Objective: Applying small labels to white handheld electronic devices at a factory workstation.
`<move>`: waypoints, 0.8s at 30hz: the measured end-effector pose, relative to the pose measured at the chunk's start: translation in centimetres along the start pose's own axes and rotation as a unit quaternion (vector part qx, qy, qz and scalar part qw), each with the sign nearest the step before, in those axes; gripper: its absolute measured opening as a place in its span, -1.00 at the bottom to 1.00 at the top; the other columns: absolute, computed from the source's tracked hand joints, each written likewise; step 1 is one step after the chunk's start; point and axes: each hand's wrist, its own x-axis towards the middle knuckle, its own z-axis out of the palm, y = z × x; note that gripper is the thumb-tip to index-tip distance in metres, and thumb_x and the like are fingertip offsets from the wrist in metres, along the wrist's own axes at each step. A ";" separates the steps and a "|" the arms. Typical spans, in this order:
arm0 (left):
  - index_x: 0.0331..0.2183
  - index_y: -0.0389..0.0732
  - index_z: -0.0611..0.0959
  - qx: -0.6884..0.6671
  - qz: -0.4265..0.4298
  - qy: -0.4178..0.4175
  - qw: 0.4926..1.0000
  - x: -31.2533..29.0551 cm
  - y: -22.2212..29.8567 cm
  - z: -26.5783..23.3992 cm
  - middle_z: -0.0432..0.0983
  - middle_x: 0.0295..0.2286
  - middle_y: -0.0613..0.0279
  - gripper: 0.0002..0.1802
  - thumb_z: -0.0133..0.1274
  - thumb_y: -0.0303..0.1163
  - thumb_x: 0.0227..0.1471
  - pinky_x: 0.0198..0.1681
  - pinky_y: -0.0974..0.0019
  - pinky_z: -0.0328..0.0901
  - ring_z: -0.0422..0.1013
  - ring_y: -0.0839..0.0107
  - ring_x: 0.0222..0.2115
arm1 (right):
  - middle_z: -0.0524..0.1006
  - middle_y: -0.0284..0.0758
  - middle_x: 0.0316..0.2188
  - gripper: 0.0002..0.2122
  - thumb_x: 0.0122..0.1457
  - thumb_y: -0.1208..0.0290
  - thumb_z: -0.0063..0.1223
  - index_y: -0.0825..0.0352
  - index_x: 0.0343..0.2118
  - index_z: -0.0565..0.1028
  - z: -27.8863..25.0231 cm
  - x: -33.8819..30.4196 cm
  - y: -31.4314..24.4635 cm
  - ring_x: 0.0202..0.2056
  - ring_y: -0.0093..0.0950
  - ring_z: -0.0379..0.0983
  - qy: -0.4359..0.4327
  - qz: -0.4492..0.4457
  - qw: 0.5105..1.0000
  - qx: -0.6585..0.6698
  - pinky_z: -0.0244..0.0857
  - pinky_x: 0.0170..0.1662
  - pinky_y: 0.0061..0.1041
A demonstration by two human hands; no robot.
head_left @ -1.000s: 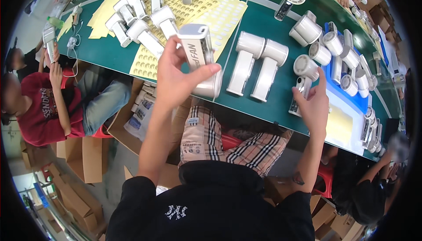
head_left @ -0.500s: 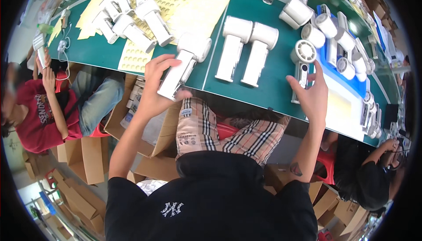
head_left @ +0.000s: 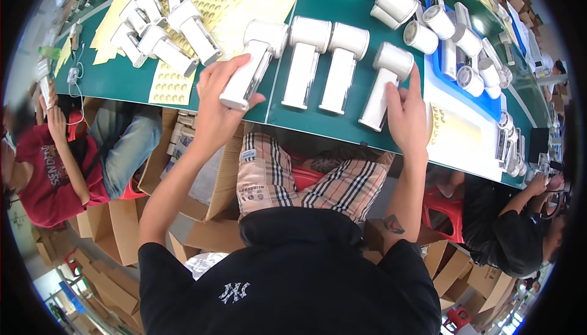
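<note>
My left hand (head_left: 221, 93) grips a white handheld fan (head_left: 247, 75) by its handle, with the thumb at the lower end and the fingers along the side. This fan has a short cylinder head across the top of its handle and lies tilted over the table's near edge. My right hand (head_left: 406, 112) holds another white fan (head_left: 376, 99) against the green table, thumb on the handle and index finger beside the head. Between my hands lie two matching fans, one at the left (head_left: 301, 69) and one at the right (head_left: 340, 72), side by side.
Several fans (head_left: 195, 32) rest on yellow sticker sheets (head_left: 263, 5) at the far left. A blue tray (head_left: 436, 60) at the right holds more fans. White paper (head_left: 452, 145) lies near the right edge. Co-workers sit on both sides; cardboard boxes (head_left: 128, 225) stand below.
The right-hand fan has turned from grille and button side up to its plain side up, its handle now slanting left. The left-hand fan has rolled slightly. The whole view has shifted a little.
</note>
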 end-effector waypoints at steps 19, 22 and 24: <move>0.14 0.01 0.32 0.044 0.025 -0.136 0.989 2.6 0.5 0.2 0.19 0.08 0.09 0.06 0.43 -0.18 -0.48 0.16 0.13 0.04 0.13 0.08 0.09 | 0.44 -0.24 -0.59 -0.17 -0.05 0.19 0.21 0.54 0.20 0.05 0.2 1.2 -0.7 -0.55 -0.41 0.41 -0.029 0.014 0.999 0.014 0.29 -0.45 -0.46; 0.13 0.02 0.33 0.040 0.020 -0.147 0.988 2.5 0.4 0.0 0.20 0.07 0.09 0.05 0.43 -0.18 -0.48 0.16 0.14 0.04 0.14 0.09 0.09 | 0.45 -0.24 -0.59 -0.18 -0.05 0.20 0.21 0.52 0.20 0.06 -0.3 1.1 -1.1 -0.55 -0.39 0.42 -0.040 0.011 0.999 -0.017 0.30 -0.45 -0.45; 0.12 -0.04 0.35 0.014 0.020 -0.153 0.988 2.5 0.2 0.0 0.25 0.05 0.06 0.03 0.42 -0.12 -0.47 0.16 0.11 -0.03 0.11 0.10 0.12 | 0.45 -0.24 -0.58 -0.19 -0.05 0.21 0.20 0.50 0.20 0.06 -0.2 0.6 -1.0 -0.56 -0.38 0.42 -0.037 0.003 0.999 -0.017 0.30 -0.46 -0.44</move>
